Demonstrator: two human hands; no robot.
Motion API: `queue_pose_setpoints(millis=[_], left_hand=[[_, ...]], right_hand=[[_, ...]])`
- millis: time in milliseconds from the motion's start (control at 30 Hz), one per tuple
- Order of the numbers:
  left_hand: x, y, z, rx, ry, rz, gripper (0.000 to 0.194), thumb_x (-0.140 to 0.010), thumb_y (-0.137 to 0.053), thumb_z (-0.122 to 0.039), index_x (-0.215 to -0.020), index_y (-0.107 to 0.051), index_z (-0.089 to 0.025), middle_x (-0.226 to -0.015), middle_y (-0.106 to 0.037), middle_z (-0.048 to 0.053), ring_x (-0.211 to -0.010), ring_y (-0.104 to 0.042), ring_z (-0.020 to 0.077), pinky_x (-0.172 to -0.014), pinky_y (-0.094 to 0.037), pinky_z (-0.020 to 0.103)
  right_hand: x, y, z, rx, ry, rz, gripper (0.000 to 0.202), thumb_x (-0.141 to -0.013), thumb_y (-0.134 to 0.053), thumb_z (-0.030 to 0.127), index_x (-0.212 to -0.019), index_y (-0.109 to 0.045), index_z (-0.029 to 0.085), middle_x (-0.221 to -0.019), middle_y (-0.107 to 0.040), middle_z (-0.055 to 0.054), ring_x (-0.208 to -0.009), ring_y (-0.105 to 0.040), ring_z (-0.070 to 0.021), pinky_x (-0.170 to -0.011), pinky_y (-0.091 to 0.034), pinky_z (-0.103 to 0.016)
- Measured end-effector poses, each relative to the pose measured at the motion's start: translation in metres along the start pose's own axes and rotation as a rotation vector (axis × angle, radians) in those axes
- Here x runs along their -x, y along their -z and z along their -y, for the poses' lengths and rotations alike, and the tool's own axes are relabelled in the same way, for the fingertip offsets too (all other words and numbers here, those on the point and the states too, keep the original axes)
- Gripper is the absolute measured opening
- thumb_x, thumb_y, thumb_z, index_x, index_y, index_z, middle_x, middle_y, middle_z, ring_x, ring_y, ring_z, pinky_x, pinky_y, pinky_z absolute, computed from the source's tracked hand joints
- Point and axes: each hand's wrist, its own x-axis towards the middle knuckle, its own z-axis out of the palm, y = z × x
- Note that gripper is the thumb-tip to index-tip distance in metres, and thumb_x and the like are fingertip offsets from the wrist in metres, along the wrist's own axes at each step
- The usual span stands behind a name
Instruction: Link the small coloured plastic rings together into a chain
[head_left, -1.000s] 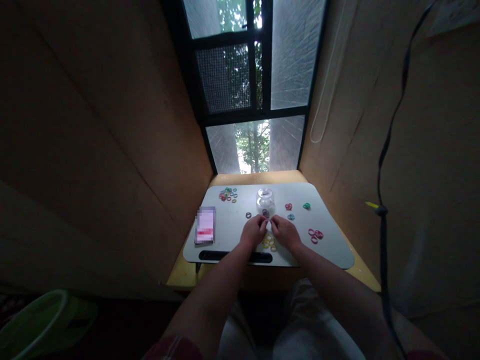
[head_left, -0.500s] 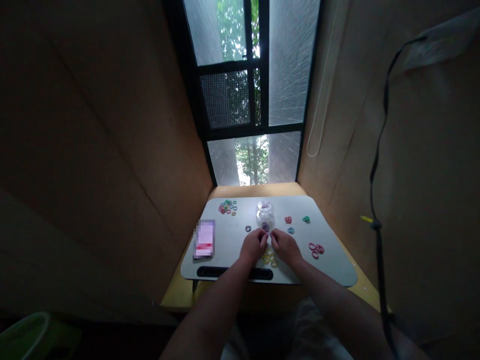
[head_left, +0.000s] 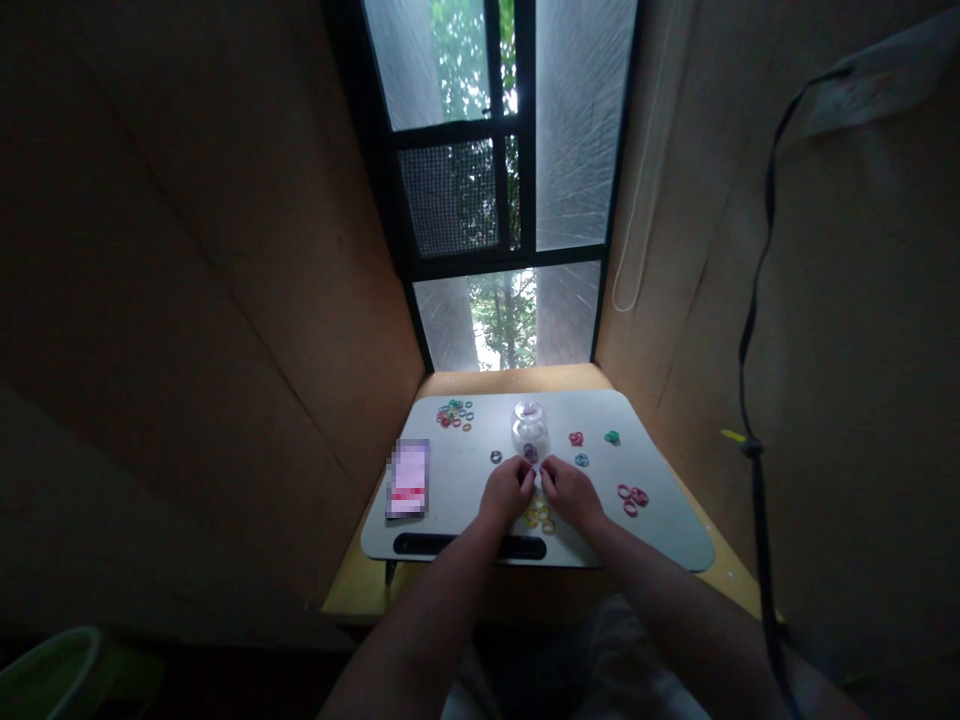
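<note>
Head view: left hand (head_left: 510,488) and right hand (head_left: 570,487) pinch a tiny thing (head_left: 536,468). Pink rings (head_left: 639,496), yellow rings (head_left: 532,517) grouped; mixed rings (head_left: 451,413) unsorted.

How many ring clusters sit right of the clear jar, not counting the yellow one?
4: red rings nearest the clear jar; blue rings just this side of them; green rings farther right; pink rings farthest right, nearest the person. The right hand may hide more.

Both forearms reach forward and converge, left hand (head_left: 510,492) and right hand (head_left: 570,490) close together, fingers curled.
</note>
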Motion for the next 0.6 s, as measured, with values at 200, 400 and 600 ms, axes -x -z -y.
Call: queue_pose_setpoints(millis=[200,400,600], left_hand=[[-0.0005,-0.0021,0.0022,0.000,-0.006,-0.011,0.006,-0.084,-0.055,-0.023,-0.083,-0.060,-0.020,-0.079,-0.065,0.001,-0.070,-0.057,0.0137,-0.066,-0.041,0.025],[-0.0002,0.0002,-0.0010,-0.040,0.011,0.004,0.006,-0.084,-0.055,-0.024,-0.083,-0.060,-0.020,-0.078,-0.064,0.001,-0.070,-0.057,0.0141,-0.066,-0.042,0.025],[0.0008,0.0020,-0.0048,-0.037,0.040,0.012,0.007,-0.083,-0.056,-0.024,-0.086,-0.062,-0.020,-0.079,-0.065,0.002,-0.070,-0.057,0.0144,-0.067,-0.043,0.025]], right_hand=[[-0.0005,0.0011,0.0003,-0.009,-0.003,0.004,0.015,-0.091,-0.045,0.025,-0.085,-0.058,0.021,-0.076,-0.064,-0.001,-0.069,-0.056,-0.0145,-0.061,-0.030,-0.024],[-0.0003,0.0016,0.0001,-0.014,0.010,-0.002,0.016,-0.091,-0.045,0.026,-0.085,-0.059,0.021,-0.077,-0.064,-0.001,-0.070,-0.057,-0.0148,-0.062,-0.031,-0.024],[0.0002,-0.0018,-0.0031,-0.023,0.029,-0.009,0.014,-0.089,-0.046,0.024,-0.084,-0.059,0.022,-0.077,-0.064,-0.001,-0.070,-0.057,-0.0151,-0.062,-0.031,-0.024]])
